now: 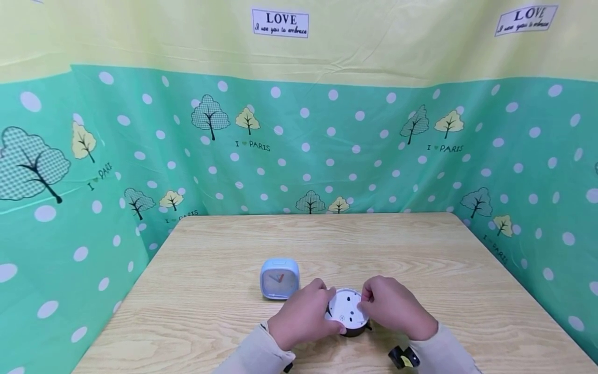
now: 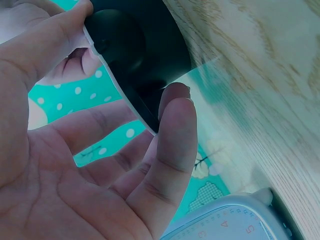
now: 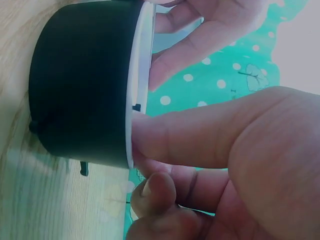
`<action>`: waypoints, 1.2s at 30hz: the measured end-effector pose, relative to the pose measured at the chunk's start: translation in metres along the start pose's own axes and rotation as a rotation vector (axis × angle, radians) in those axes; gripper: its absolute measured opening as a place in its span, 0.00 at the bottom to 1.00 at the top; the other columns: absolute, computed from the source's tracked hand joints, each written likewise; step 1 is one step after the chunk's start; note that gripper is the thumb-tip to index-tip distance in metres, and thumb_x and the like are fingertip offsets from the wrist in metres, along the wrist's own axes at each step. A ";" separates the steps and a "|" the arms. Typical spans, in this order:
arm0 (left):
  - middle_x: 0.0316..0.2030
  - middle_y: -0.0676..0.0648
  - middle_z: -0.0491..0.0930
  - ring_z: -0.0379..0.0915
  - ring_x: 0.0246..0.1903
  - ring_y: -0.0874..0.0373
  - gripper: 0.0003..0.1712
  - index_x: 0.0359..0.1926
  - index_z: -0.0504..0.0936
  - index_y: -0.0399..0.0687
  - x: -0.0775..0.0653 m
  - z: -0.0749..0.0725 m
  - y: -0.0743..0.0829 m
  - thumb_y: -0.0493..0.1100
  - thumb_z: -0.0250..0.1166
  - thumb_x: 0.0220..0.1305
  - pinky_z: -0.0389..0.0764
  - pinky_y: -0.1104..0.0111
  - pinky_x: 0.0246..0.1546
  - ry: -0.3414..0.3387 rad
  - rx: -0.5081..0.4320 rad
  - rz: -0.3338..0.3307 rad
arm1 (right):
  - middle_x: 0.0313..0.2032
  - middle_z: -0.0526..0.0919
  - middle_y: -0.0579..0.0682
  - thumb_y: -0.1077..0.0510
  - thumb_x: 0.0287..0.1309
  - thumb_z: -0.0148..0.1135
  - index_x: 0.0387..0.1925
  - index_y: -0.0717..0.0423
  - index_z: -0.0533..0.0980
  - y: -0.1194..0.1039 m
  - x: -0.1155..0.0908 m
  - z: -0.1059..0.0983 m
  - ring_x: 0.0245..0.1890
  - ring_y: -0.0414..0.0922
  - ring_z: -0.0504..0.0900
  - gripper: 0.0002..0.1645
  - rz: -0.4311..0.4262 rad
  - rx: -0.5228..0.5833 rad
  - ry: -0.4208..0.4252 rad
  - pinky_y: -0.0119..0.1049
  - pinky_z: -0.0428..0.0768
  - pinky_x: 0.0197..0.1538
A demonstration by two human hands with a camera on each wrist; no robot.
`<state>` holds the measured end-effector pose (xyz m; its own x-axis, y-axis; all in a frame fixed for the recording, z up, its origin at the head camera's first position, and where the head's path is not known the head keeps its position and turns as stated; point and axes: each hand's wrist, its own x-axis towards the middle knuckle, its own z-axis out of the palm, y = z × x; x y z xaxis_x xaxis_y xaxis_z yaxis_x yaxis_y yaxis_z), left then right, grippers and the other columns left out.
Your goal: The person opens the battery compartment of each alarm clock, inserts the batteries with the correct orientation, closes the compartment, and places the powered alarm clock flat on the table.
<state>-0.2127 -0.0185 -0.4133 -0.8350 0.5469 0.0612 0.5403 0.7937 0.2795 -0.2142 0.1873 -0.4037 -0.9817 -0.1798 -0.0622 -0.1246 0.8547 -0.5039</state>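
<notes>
A round black alarm clock lies face down at the table's front, its white back with small knobs and speaker holes turned up. My left hand grips it from the left, with the thumb at the near rim and fingers at the far rim. From the right, my right hand has its thumb against the white back, close to the rim, and its other fingers curled. In the right wrist view the clock's black side shows small stubs. A light-blue square alarm clock stands upright behind my left hand.
The wood-grain table carries both clocks. A green and yellow curtain with dots and printed trees surrounds the back and sides. A black strap piece sits by the right sleeve.
</notes>
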 end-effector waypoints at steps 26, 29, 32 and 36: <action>0.42 0.50 0.75 0.69 0.32 0.65 0.42 0.57 0.78 0.47 -0.001 0.000 0.001 0.66 0.72 0.44 0.74 0.73 0.33 0.006 -0.009 0.007 | 0.21 0.75 0.47 0.57 0.43 0.73 0.21 0.53 0.72 0.020 0.014 0.001 0.22 0.43 0.72 0.15 -0.044 0.207 -0.075 0.35 0.71 0.23; 0.42 0.50 0.75 0.69 0.32 0.65 0.42 0.57 0.78 0.47 -0.002 0.000 0.001 0.66 0.72 0.43 0.74 0.73 0.33 0.000 -0.014 0.002 | 0.21 0.75 0.48 0.59 0.44 0.73 0.22 0.54 0.72 0.021 0.015 0.000 0.22 0.43 0.73 0.14 -0.052 0.238 -0.096 0.35 0.72 0.24; 0.42 0.50 0.75 0.69 0.32 0.65 0.42 0.56 0.79 0.47 -0.002 -0.002 0.001 0.66 0.72 0.44 0.74 0.73 0.33 -0.004 -0.013 0.000 | 0.22 0.75 0.49 0.59 0.45 0.73 0.23 0.55 0.73 0.023 0.017 0.000 0.22 0.44 0.74 0.14 -0.035 0.272 -0.126 0.37 0.74 0.24; 0.42 0.50 0.75 0.69 0.32 0.65 0.42 0.56 0.79 0.47 -0.002 -0.003 0.001 0.66 0.72 0.44 0.74 0.73 0.33 -0.003 -0.008 0.002 | 0.23 0.75 0.50 0.58 0.45 0.73 0.25 0.56 0.73 0.025 0.019 0.001 0.21 0.44 0.75 0.14 -0.002 0.314 -0.158 0.38 0.75 0.25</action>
<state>-0.2106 -0.0194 -0.4103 -0.8338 0.5489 0.0588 0.5408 0.7908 0.2867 -0.2361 0.2042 -0.4185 -0.9439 -0.2757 -0.1815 -0.0520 0.6672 -0.7431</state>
